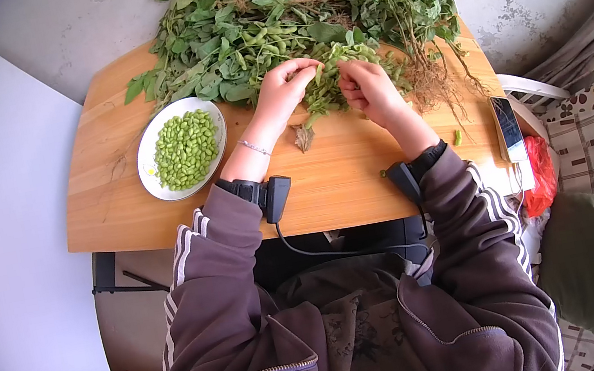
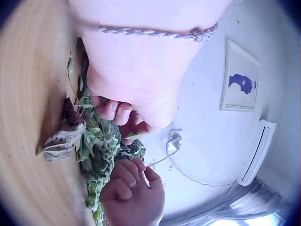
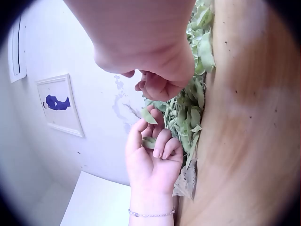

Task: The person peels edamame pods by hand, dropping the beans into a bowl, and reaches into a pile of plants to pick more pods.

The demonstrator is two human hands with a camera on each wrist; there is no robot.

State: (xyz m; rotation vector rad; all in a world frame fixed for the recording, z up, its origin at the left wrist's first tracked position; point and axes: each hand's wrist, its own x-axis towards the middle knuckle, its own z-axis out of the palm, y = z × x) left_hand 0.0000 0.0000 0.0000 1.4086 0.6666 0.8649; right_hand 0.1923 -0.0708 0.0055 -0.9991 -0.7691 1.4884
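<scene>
My left hand pinches a green soybean pod between thumb and forefinger, above the pile. A second pod shows within its curled fingers in the right wrist view. Just right of it is my right hand, its fingers curled in and nothing visible in them; the left wrist view shows this hand from the palm side. Below both hands lies a heap of green pods. A white plate at the left holds many shelled green beans.
Leafy uprooted plants cover the back of the wooden table, with bare roots at the right. A dry leaf lies before the heap. A phone is at the right edge, and a loose pod lies nearby.
</scene>
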